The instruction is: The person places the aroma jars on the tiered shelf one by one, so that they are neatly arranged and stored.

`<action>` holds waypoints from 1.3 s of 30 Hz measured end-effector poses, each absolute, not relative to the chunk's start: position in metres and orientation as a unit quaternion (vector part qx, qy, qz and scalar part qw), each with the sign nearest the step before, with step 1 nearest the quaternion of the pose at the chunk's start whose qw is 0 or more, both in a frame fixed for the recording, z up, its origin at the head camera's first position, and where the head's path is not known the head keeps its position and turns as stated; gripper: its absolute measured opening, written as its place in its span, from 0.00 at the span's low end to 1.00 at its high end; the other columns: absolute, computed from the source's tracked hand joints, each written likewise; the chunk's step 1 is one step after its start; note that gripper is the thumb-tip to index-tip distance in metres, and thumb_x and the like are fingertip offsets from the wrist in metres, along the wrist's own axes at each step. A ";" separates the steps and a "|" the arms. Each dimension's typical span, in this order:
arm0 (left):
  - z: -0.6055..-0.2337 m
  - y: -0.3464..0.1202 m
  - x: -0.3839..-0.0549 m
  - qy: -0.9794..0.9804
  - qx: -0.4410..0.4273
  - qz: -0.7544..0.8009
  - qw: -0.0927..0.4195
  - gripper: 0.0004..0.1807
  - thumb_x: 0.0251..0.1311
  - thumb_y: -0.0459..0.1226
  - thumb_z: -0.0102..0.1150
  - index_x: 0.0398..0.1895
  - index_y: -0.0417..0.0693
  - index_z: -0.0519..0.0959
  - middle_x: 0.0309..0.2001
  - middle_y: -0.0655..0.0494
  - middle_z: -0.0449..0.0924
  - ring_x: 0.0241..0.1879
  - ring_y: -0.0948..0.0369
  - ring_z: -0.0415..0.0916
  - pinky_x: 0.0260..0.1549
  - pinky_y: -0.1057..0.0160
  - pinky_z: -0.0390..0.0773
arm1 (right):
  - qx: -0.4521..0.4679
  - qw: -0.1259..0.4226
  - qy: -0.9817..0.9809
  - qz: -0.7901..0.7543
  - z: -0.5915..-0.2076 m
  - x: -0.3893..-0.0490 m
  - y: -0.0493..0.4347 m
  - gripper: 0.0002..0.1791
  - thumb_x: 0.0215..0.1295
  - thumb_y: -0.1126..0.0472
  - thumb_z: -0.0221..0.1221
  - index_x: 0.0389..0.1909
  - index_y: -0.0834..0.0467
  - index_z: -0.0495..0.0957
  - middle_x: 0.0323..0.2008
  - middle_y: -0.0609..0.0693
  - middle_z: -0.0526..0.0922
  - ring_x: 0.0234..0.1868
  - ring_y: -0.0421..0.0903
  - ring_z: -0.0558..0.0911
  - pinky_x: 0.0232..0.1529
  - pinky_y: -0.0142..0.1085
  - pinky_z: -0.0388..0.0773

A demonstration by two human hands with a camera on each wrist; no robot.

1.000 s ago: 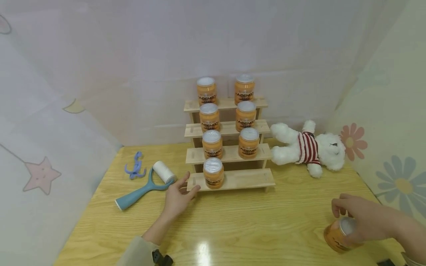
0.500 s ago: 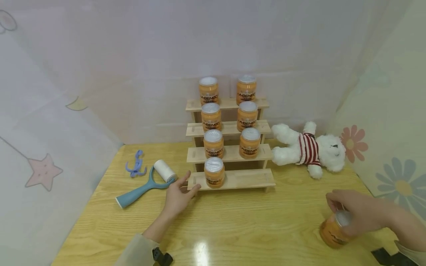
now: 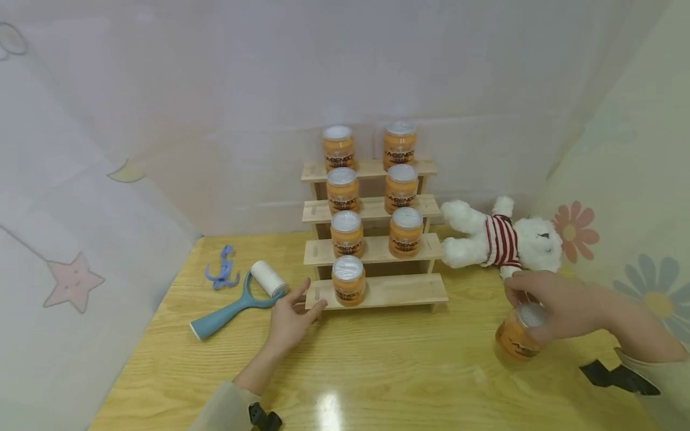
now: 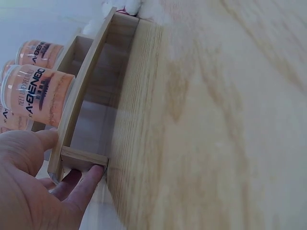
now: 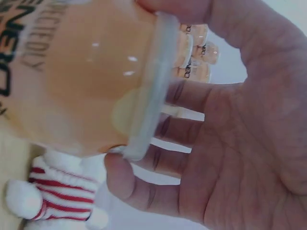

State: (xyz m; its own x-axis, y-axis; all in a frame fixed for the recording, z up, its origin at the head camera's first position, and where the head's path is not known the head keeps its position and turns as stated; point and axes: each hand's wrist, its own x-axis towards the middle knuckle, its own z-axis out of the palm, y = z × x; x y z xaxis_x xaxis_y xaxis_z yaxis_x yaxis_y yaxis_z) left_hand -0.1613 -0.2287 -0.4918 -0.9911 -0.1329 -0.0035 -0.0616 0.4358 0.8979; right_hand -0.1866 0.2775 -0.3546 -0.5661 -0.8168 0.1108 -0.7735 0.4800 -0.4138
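In the head view my right hand (image 3: 563,305) grips an orange jar (image 3: 516,338) near its silver lid, the jar slightly tilted over the right of the table. The right wrist view shows thumb and fingers spread around the rim of this jar (image 5: 91,76). My left hand (image 3: 291,320) holds the left end of a stepped wooden display rack (image 3: 404,290) at its lowest shelf. In the left wrist view the thumb lies against the shelf board and the fingers (image 4: 86,189) reach the leg below. A matching jar (image 3: 349,281) stands on that shelf's left part, close to the thumb.
Several more orange jars (image 3: 406,233) stand in pairs on the upper three shelves. A white teddy bear (image 3: 501,236) in a striped shirt lies right of the rack. Left of it lie a blue-handled lint roller (image 3: 232,311), its white roll (image 3: 266,277) and a purple plastic piece (image 3: 223,269).
My right hand has carried the jar leftward and farther up the table, toward the rack and bear. My left hand has stayed at the rack's end.
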 end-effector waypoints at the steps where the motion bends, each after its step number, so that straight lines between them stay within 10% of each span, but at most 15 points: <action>1: -0.492 -0.228 -0.161 -0.848 0.058 -0.526 0.034 0.41 0.67 0.47 0.74 0.80 0.50 0.69 0.69 0.37 0.77 0.57 0.45 0.86 0.52 0.54 0.89 | -0.470 0.039 0.856 -0.210 -0.352 -0.189 0.273 0.28 0.40 0.66 0.77 0.32 0.44 0.67 0.27 0.34 0.65 0.29 0.26 0.61 0.26 0.23 0.62; 16: -0.491 -0.229 -0.161 -0.844 0.062 -0.532 0.031 0.41 0.67 0.46 0.74 0.80 0.50 0.68 0.65 0.38 0.79 0.56 0.46 0.87 0.48 0.58 0.90 | -0.493 0.064 0.854 -0.154 -0.297 -0.229 0.207 0.19 0.52 0.62 0.72 0.32 0.44 0.70 0.30 0.36 0.69 0.28 0.33 0.67 0.28 0.26 0.67; 39: -0.490 -0.228 -0.161 -0.849 0.062 -0.524 0.034 0.40 0.67 0.46 0.74 0.80 0.50 0.69 0.71 0.39 0.76 0.60 0.45 0.85 0.58 0.49 0.87 | -0.456 -0.072 0.876 -0.138 -0.319 -0.237 0.130 0.19 0.49 0.53 0.75 0.42 0.51 0.82 0.41 0.42 0.81 0.39 0.39 0.78 0.38 0.36 0.80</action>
